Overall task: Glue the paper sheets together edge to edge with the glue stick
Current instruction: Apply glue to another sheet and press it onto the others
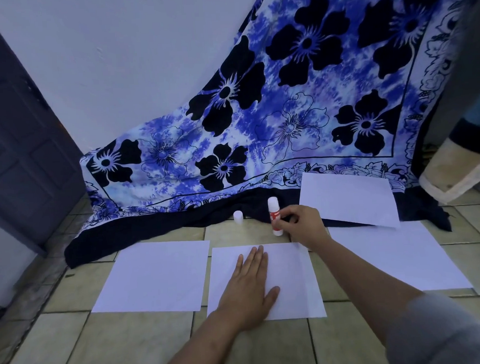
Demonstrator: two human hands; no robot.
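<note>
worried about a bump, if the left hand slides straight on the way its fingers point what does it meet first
Probably the glue stick, held upright by the right hand just beyond the middle sheet; the left hand might pass narrowly left of it instead.

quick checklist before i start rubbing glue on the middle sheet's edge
1. Glue stick in hand: ok, the right hand grips it upright.
2. Cap off: ok, it stands apart, left of the stick.
3. Middle sheet pinned: ok, the left hand lies flat on it.
4. Left sheet butted against it: not ok, a strip of floor shows between them.
5. Glue wound out far enough: cannot tell.
</note>
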